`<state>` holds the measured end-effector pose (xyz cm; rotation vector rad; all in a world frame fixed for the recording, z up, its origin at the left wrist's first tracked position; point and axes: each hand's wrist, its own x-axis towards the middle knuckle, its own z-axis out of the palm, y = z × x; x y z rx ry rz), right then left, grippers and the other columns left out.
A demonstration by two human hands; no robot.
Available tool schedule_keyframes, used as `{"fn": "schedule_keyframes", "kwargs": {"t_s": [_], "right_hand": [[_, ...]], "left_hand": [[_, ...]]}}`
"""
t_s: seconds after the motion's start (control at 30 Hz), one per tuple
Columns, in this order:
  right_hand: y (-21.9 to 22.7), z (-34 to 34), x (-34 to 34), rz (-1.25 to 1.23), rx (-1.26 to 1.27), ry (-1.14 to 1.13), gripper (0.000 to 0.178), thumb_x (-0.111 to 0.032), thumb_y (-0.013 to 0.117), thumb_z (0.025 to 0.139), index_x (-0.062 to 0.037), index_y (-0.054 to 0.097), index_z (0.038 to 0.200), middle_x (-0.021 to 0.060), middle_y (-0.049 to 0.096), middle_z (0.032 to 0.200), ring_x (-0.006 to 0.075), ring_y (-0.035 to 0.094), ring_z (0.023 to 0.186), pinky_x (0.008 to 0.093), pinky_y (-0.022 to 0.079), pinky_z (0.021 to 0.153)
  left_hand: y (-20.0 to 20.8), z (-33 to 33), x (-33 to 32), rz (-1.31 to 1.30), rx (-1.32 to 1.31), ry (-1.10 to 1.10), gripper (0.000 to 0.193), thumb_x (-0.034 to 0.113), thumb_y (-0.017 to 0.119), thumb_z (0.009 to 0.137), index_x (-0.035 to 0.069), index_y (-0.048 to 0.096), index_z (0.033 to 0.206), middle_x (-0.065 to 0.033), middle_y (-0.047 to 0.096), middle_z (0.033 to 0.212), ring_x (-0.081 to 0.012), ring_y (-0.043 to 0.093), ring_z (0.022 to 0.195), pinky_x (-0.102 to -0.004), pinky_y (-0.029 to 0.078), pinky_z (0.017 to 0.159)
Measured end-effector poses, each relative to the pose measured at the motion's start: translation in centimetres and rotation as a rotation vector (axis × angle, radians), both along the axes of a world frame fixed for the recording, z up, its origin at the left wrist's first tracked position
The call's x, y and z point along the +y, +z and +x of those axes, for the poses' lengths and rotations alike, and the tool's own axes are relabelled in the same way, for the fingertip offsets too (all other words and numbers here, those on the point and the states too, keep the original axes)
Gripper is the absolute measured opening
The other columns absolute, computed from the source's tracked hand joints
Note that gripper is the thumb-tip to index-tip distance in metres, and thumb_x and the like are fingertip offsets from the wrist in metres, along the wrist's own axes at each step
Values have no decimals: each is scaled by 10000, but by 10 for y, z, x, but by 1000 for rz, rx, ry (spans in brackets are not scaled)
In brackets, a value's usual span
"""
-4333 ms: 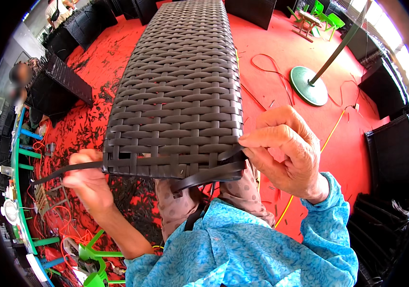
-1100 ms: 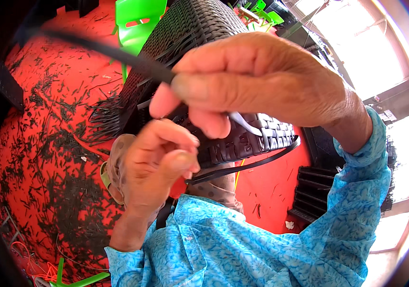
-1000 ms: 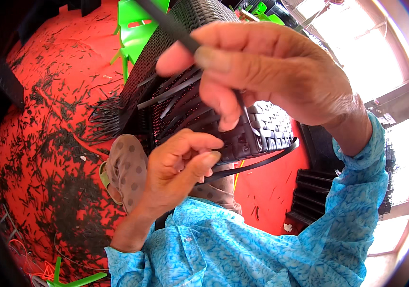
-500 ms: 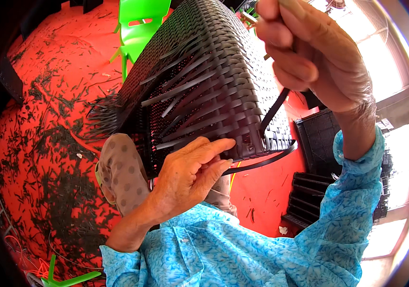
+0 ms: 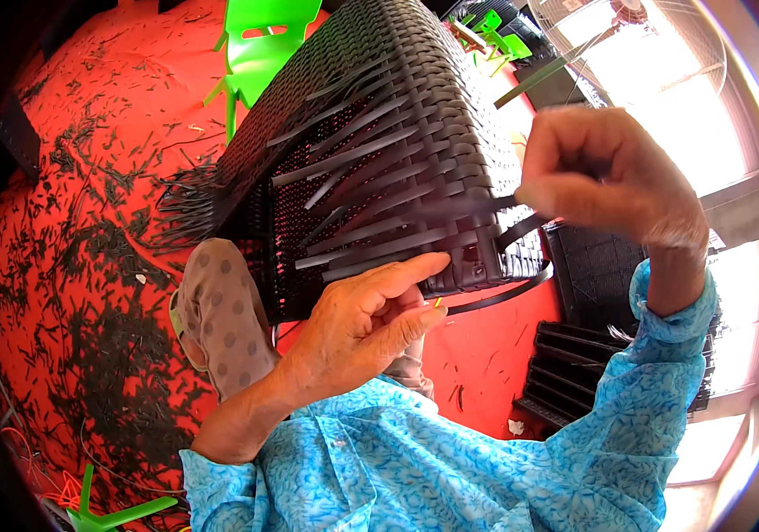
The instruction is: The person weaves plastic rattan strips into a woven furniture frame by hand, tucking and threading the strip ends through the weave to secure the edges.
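Observation:
A black woven furniture piece (image 5: pixel 446 115) tilts before me, its lower side fringed with loose flat strips. My left hand (image 5: pixel 357 315) has its index finger stretched onto the weave by the bottom corner; the thumb is apart from it, just below the edge, and the other fingers curl under. Over at the right side, my right hand (image 5: pixel 606 177) is closed, thumb and fingers pinching a black flat strip (image 5: pixel 477 207) that runs left across the corner, blurred by motion. Another black strip (image 5: pixel 508 293) loops out below the corner.
Dark strip scraps (image 5: pixel 122 328) litter the red floor (image 5: pixel 167 80). A green chair (image 5: pixel 264 49) stands beyond the woven piece. Black woven pieces (image 5: pixel 566 372) are at the right, and a fan (image 5: pixel 628 44) stands far right. My knee (image 5: pixel 229 310) is below the woven piece.
My right hand has come down and turned over, from high up to beside the corner. A strip now stretches toward it. My left hand stays nearly in place.

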<state>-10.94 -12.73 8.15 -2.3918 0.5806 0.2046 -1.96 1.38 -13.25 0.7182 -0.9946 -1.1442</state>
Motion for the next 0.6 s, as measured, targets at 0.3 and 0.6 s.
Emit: {"fn": "schedule_keyframes", "kwargs": {"t_s": [0.3, 0.6], "right_hand": [[-3, -9, 16, -471, 72, 266, 170, -74, 658, 644, -40, 503, 584, 26, 489, 515, 130, 453, 444, 276, 356, 439], [-4, -3, 13, -468, 158, 289, 133, -57, 604, 611, -35, 486, 556, 33, 435, 466, 163, 422, 399, 292, 336, 415]], "left_hand": [[1, -3, -4, -150, -440, 256, 471, 84, 627, 895, -20, 469, 1326, 25, 541, 695, -43, 465, 557, -202, 405, 506], [-2, -12, -4, -51, -114, 192, 383, 79, 608, 905, -18, 521, 1266, 9, 544, 705, -43, 468, 548, -186, 395, 500]]}}
